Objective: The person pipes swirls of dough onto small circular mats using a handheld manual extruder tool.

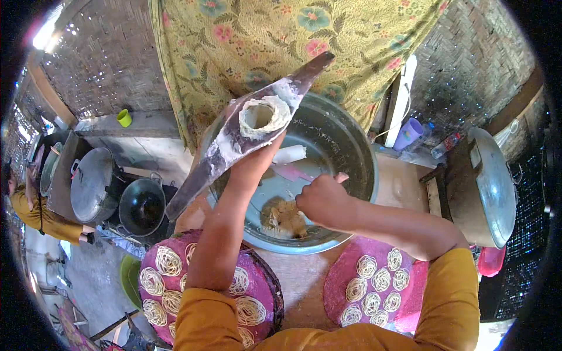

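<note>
My left hand (263,155) holds up a long wooden noodle press (219,146) with two tapering handles, tilted over a large basin (374,169). Pale dough rings the press's round hole, and white smears cover the wood; most of my left fingers are hidden beneath it. My right hand (328,202) is closed around the handle of a pink spatula (291,172), its flat blade pointing toward the left hand. Inside the basin are a white cylinder (290,154) and a lump of brownish dough (284,217).
Coiled noodle nests (250,310) lie on a round pink tray (266,286) at left; more sit on another pink tray (333,275) at right. Lidded pot (93,181) and wok (141,207) stand left, a large metal pot (483,187) right. Another person (44,213) is far left.
</note>
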`<action>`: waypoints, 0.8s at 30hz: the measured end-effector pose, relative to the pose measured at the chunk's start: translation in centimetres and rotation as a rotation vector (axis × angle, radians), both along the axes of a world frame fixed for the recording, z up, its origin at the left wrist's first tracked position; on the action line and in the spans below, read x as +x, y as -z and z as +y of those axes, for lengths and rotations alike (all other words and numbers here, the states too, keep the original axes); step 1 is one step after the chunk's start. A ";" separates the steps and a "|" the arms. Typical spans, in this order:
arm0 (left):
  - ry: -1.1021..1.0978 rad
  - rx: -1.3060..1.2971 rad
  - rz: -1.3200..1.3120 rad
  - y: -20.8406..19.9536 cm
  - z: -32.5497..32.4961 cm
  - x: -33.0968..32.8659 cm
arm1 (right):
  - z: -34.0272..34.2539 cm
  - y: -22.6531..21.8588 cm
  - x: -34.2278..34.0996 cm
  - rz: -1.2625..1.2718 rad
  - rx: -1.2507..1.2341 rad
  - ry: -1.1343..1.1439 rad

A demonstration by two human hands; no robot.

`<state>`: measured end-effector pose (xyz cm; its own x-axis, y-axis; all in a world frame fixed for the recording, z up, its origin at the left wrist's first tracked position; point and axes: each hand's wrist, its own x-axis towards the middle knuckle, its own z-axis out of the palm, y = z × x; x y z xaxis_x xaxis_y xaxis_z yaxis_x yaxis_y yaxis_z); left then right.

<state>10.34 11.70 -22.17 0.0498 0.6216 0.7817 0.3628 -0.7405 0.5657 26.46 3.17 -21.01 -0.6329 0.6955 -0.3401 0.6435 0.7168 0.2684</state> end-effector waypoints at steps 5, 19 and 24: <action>-0.061 -0.095 -0.125 0.1 -1.0 0.1 | -0.6 -0.2 -0.2 0.169 -0.146 0.088; -0.227 0.240 0.250 -0.8 -1.7 1.8 | -8.4 -14.2 8.2 0.321 -0.170 0.379; -0.017 0.515 0.172 -8.7 -3.2 4.5 | -14.7 -24.5 13.8 0.722 -0.078 0.349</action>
